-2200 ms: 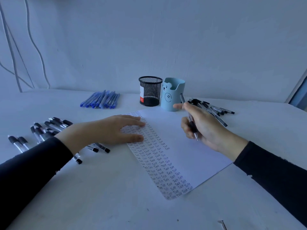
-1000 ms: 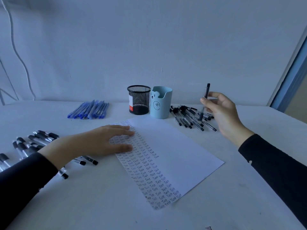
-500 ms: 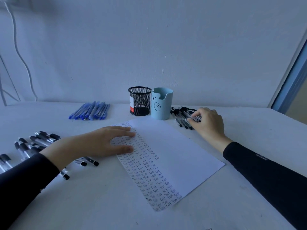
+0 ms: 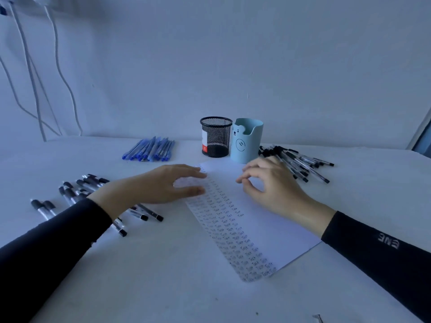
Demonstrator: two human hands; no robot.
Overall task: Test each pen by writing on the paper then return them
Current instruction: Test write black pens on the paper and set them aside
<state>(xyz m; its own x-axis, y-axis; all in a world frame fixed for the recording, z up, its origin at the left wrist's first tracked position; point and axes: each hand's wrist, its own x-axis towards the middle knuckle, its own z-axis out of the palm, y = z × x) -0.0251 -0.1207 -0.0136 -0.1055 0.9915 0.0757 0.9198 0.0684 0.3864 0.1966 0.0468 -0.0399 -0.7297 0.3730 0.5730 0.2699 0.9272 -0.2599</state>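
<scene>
My left hand (image 4: 158, 185) lies flat with the fingers straight and a little spread. The fingertips rest on the far left corner of the paper (image 4: 268, 220), and the thumb sits at its left edge. My right hand (image 4: 272, 185) hovers over the far end of the sheet. Its fingers are loosely curled and the thumb and forefinger nearly meet, with no pen showing between them.

The paper lies slanted on the surface (image 4: 163, 287) in front of me, and rows of the word "Test" (image 4: 233, 229) fill a strip down its left side. A heap of black pens (image 4: 300, 163) lies just beyond my right hand, beside the pale blue bear holder (image 4: 247, 141). A black mesh cup (image 4: 215, 136) stands touching the holder on its left. Further left, near the wall, lies a neat bunch of blue pens (image 4: 151, 149).

More black-capped pens (image 4: 79, 187) are scattered on the left, some partly hidden under my left wrist and dark sleeve (image 4: 46, 248). White cables (image 4: 30, 78) hang down the wall at the far left.
</scene>
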